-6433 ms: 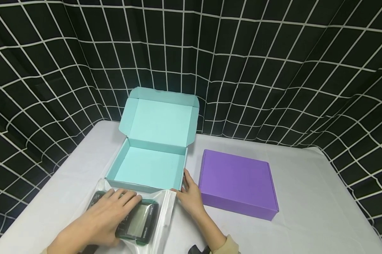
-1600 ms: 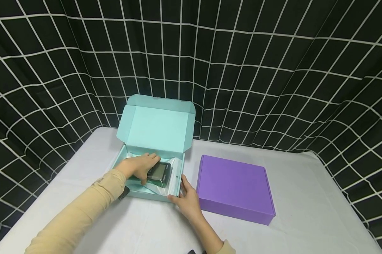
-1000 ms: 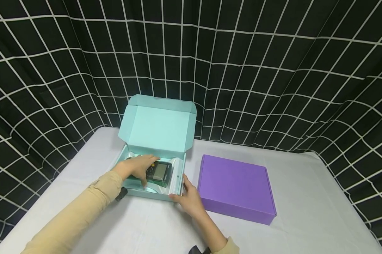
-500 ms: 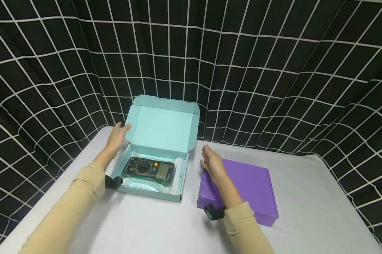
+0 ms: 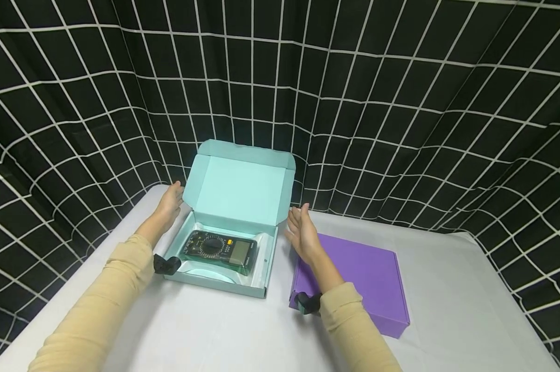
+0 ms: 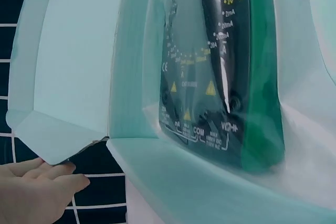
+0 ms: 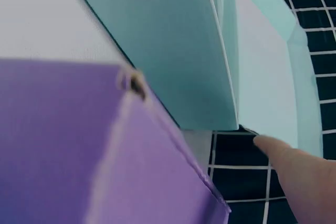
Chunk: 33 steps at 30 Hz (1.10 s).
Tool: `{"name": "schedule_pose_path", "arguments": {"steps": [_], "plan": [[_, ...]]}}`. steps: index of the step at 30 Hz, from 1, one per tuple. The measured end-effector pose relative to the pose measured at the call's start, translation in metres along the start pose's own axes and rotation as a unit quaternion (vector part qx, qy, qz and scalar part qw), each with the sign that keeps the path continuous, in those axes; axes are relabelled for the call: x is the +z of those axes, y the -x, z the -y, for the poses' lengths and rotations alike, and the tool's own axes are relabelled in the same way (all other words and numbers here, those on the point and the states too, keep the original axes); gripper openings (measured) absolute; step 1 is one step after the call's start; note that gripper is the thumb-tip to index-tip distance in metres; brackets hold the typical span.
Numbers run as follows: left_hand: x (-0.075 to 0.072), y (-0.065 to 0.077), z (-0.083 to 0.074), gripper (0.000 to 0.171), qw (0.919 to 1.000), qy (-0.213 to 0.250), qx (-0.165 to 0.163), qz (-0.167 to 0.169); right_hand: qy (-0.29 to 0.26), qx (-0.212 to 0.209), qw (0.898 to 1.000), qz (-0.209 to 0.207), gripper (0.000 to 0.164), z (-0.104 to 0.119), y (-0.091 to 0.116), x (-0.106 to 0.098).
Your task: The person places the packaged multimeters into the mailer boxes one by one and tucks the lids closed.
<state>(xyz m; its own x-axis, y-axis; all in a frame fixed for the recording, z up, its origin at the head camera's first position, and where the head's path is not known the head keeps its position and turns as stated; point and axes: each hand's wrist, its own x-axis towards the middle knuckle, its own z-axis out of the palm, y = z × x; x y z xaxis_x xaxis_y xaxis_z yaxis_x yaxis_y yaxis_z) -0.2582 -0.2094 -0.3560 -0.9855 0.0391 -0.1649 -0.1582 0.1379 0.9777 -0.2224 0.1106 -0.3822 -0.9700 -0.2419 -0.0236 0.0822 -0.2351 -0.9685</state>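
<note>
A teal mailer box (image 5: 215,285) stands with its lid (image 5: 245,188) raised in the head view. Inside it lies a black multimeter (image 5: 240,253) with a green edge, wrapped in a clear plastic bag. My left hand (image 5: 168,205) is at the lid's left side flap, fingers extended. In the left wrist view, those fingers meet the lower corner of that flap (image 6: 55,142). My right hand (image 5: 303,232) is beside the lid's right side flap, its fingers fairly straight. A fingertip appears at that flap's edge in the right wrist view; whether it touches is hard to tell.
Under my right forearm and to the right of the teal box sits a closed purple box (image 5: 363,279). Both boxes rest on a white-covered table (image 5: 215,330). A black curtain with a white grid (image 5: 354,103) hangs behind and at the sides.
My left hand let go of the bagged multimeter inside the box and moved up to the lid's left flap. My right hand left the box's front right corner and rose toward the right flap.
</note>
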Motion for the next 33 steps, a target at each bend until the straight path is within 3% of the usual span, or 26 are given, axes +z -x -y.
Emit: {"name": "schedule_pose_path", "arguments": {"steps": [6, 15, 26, 33], "plan": [[-0.006, 0.003, 0.003, 0.066, 1.0, -0.003, 0.003, 0.004, 0.01, 0.0, 1.0, 0.02, 0.08, 0.001, 0.003, 0.002], [-0.014, 0.013, 0.008, 0.068, 0.9995, 0.022, 0.0, 0.022, 0.049, 0.001, 0.995, 0.088, 0.088, 0.0, 0.01, 0.003], [-0.018, 0.023, 0.013, 0.073, 0.9978, -0.031, 0.014, 0.057, 0.065, 0.024, 0.992, 0.106, 0.084, 0.003, 0.019, 0.0], [-0.021, 0.027, 0.026, 0.077, 0.9938, -0.05, 0.036, 0.092, 0.081, 0.047, 0.988, 0.125, 0.086, 0.002, 0.027, -0.004]]}}
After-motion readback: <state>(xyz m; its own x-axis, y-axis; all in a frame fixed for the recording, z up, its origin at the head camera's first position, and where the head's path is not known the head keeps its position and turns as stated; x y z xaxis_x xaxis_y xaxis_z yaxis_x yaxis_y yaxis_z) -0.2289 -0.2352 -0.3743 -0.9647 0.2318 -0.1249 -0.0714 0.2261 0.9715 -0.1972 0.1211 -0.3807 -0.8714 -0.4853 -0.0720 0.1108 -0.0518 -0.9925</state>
